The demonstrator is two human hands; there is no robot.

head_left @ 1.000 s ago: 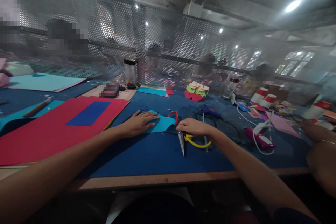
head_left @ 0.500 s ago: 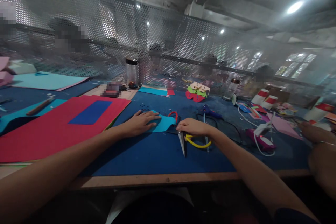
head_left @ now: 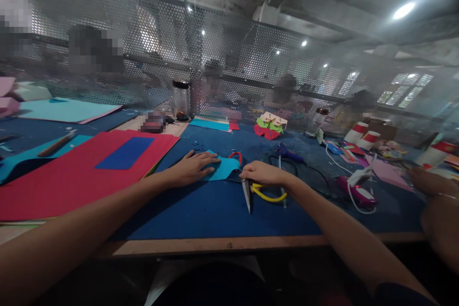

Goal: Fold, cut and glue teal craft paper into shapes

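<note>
Right hand (head_left: pixel 264 173) is clenched tight around the middle of a pair of scissors (head_left: pixel 246 197), with a bare blade poking out below the fingertips and aimed back at the near table edge; the yellow handle (head_left: pixel 268 199) loops out under the palm, and a red handle (head_left: pixel 240 158) peeks up on the far side, so the scissors look spread wide, tho the fingers hide the pivot. Left hand (head_left: pixel 193 168) isn't grasping anything, it's just laid palm down with fingers spread on a light blue strip (head_left: pixel 225 168), and that strip sits on the dark blue mat (head_left: pixel 179 217) between the two hands, its right end bowed up right next to the scissors. Left of that there's a big red sheet (head_left: pixel 71 181) on a stack, with a dark blue rectangle (head_left: pixel 125 153) lying on it. Off to the right you've got a blue glue gun (head_left: pixel 289 154) and a magenta glue gun (head_left: pixel 358 193) tangled in a white cord, plus a co-worker's hand (head_left: pixel 426 181) at the edge. Further back a red, green and cream papercraft piece (head_left: pixel 270 125) stands near the perforated screen (head_left: pixel 244 91), with a dark-lidded jar (head_left: pixel 181 100) over to its left
</note>
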